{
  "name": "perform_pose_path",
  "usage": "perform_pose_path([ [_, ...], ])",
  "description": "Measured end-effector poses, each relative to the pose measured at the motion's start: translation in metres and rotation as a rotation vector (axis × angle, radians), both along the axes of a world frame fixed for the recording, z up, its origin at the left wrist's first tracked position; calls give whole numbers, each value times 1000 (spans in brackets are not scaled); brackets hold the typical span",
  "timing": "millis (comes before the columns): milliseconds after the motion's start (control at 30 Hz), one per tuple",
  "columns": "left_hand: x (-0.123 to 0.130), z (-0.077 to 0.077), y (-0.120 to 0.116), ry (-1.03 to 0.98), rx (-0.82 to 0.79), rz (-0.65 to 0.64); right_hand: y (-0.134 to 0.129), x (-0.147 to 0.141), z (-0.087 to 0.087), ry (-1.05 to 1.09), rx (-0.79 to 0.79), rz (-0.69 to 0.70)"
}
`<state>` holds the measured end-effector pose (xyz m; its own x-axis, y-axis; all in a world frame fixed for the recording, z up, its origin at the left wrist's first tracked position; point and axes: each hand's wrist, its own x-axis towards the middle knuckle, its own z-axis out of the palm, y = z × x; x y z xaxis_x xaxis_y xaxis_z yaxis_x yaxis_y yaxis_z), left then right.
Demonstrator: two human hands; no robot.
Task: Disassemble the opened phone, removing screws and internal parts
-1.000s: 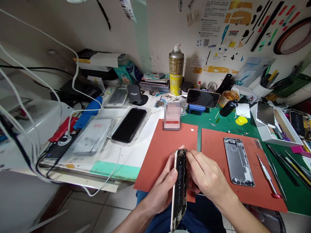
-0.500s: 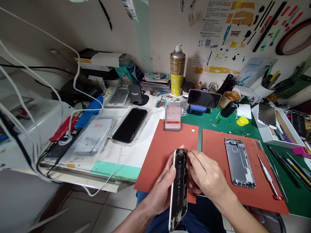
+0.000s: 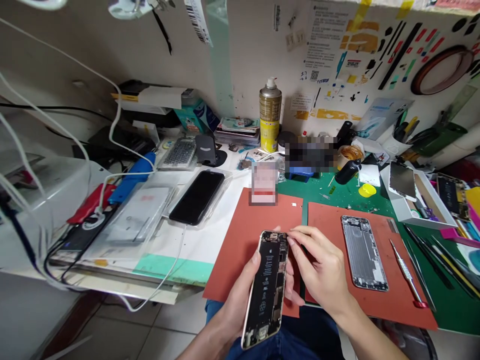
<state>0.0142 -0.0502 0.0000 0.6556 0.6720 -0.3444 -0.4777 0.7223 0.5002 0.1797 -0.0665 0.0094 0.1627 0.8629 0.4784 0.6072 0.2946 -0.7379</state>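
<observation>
My left hand (image 3: pixel 243 287) is wrapped round an opened smartphone (image 3: pixel 265 287), its screen off and its black battery and circuit parts facing up. It is tilted above my lap. My right hand (image 3: pixel 322 265) has thumb and forefinger pinched together at the phone's upper right corner; anything between those fingertips is too small to make out. On the right-hand reddish-brown mat (image 3: pixel 326 300) lies a bare metal phone housing (image 3: pixel 363 255). A screwdriver (image 3: pixel 407 272) with a silver shaft and red end rests beside it.
Tweezers and slim tools (image 3: pixel 438 260) lie on the green mat to the right, near a white box (image 3: pixel 431 215). A dark phone (image 3: pixel 197 196) lies on the left, a white cable (image 3: pixel 180 255) trailing from it over the table edge. A spray can (image 3: pixel 270 117) stands at the back.
The opened phone has turned so its inside faces me more fully. My right fingertips have closed into a pinch at its upper corner. The view has shifted slightly.
</observation>
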Motion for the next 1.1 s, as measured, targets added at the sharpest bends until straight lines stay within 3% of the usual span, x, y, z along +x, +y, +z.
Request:
perform_pose_path([
  [433, -1, -4, 0, 42, -9, -51, -2, -7, -11, -89, 97, -5],
  [1100, 0, -7, 3, 46, 27, -84, 3, 3, -4, 341, -236, 16],
])
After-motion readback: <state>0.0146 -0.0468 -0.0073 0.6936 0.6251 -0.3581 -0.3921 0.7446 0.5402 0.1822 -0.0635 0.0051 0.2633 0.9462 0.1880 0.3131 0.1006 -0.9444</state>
